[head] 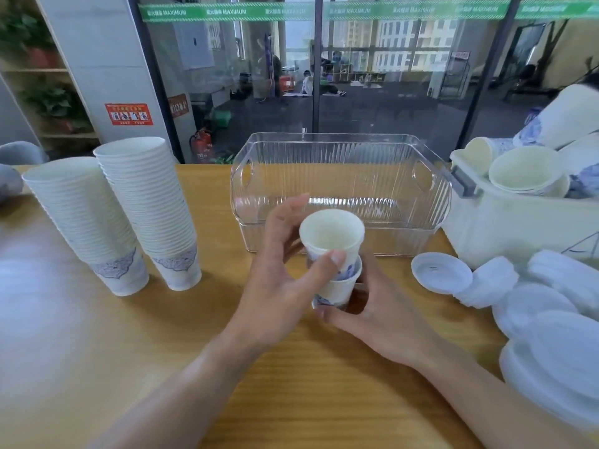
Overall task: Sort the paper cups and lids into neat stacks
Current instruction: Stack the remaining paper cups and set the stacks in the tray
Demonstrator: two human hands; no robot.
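My left hand [285, 273] pinches a white paper cup [331, 234] with blue print, thumb on its front, above the middle of the table. That cup sits partly inside a second cup [340, 288], which my right hand [379, 306] grips from below and behind. Two tall stacks of nested cups [87, 222] [152, 209] stand upright on the left. White plastic lids [442, 272] lie loose and in piles on the right. More loose cups [525, 170] fill a cream bin [505, 228] at the right.
A clear ribbed plastic bin [340, 189] stands empty behind my hands. The wooden table [291, 384] runs to a glass wall at the back. A grey chair back [19, 153] shows at the far left.
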